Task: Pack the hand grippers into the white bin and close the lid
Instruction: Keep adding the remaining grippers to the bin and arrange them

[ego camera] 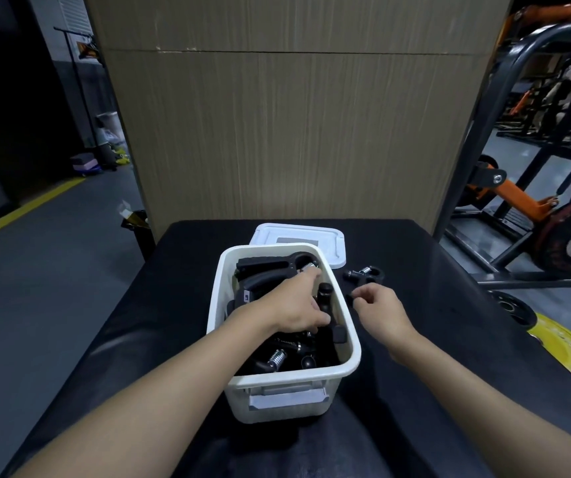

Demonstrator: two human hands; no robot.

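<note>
Hand grippers (266, 281), black with metal springs, lie heaped inside the white bin (353, 343) and fill most of it. The bin stands open and upright near the middle of the black bench (173, 305), with a grey latch (287, 396) on its near wall. Its lid (332, 243) lies flat on the bench directly behind it, partly hidden by the far rim.

One loose hand gripper (363, 274) lies on the bench just to the right of the bin, near the lid's front corner and outside the container.

The left hand (291, 308) reaches over the near-left rim into the bin and rests on top of the heap. Its fingers (306, 279) extend toward the far end, close to a spring, and the thumb is tucked under. Whether it grasps a gripper or only presses on the pile cannot be told.

The right hand (380, 308) is beside the bin's right wall, above the bench, just short of the loose gripper. Its fingers (363, 293) are curled with thumb and forefinger drawn close. A dark shape lies at the fingertips, but against the black surface it cannot be told whether anything is pinched.

A tall brown panel (294, 132) stands behind the bench. A yellow weight plate (567, 350) lies on the floor to the right, with a dark metal frame (518, 98) beyond it.
</note>
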